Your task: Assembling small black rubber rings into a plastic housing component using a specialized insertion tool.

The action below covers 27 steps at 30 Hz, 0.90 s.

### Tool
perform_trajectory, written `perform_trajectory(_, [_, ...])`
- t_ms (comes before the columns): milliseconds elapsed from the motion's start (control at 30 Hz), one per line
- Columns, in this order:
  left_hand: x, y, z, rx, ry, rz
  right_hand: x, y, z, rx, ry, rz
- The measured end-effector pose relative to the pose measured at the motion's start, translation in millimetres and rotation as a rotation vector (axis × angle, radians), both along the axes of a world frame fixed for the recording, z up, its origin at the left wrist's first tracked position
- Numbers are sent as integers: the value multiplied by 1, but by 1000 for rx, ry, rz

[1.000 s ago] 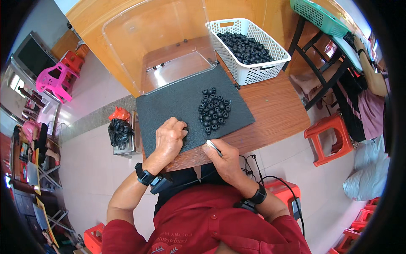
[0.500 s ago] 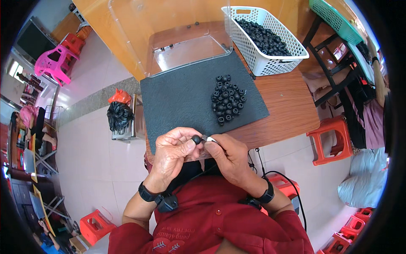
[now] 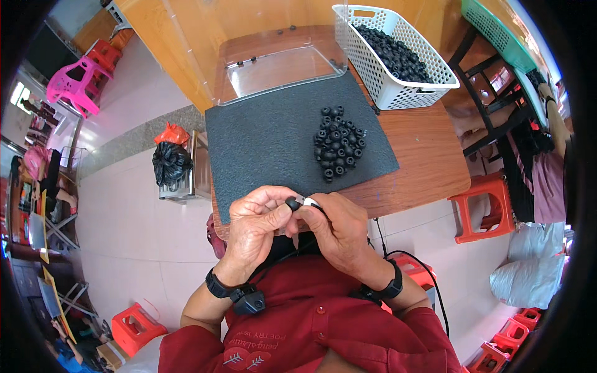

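Note:
My left hand (image 3: 256, 222) pinches a small black rubber ring (image 3: 291, 203) between thumb and fingers, close to my chest. My right hand (image 3: 339, 231) holds a thin silver tool (image 3: 309, 201) whose tip meets the ring. Both hands touch each other over the table's near edge. Ahead on a dark grey mat (image 3: 273, 143) lies a pile of several black rubber rings (image 3: 337, 143). A white plastic basket (image 3: 398, 84) full of the same black parts stands at the far right of the wooden table (image 3: 429, 155).
A clear plastic tray (image 3: 280, 68) sits behind the mat. Left of the table are a black bag (image 3: 169, 165) and an orange bag (image 3: 172, 133). An orange stool (image 3: 484, 205) and a black cable (image 3: 410, 261) are at the right. Another person (image 3: 547, 161) sits far right.
My hands drew back from the mat toward my chest and came together; the left hand now holds a black ring against the tool in my right hand.

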State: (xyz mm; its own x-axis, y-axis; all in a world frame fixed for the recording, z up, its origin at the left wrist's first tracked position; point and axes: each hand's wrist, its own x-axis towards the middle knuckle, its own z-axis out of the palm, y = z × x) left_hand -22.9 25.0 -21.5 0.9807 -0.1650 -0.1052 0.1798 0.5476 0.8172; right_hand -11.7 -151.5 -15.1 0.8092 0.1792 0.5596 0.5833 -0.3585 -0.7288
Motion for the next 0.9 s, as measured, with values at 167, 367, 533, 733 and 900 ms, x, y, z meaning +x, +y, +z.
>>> perform_trajectory(167, [1, 0, -3, 2, 11, 4, 1, 1, -2, -8, -7, -5])
perform_trajectory(367, [0, -1, -5, -14, 25, 12, 0, 2, 2, -83, -39, -9])
perform_trajectory(533, [-2, -3, -2, -9, 32, 24, 0, 3, 0, -129, -125, -74])
perform_trajectory(733, [-5, -6, 0, 5, -10, 50, -1, 0, 1, -201, -242, -138])
perform_trajectory(900, [-7, -10, -2, -1, -20, 82, -1, -2, -2, -242, -321, -177])
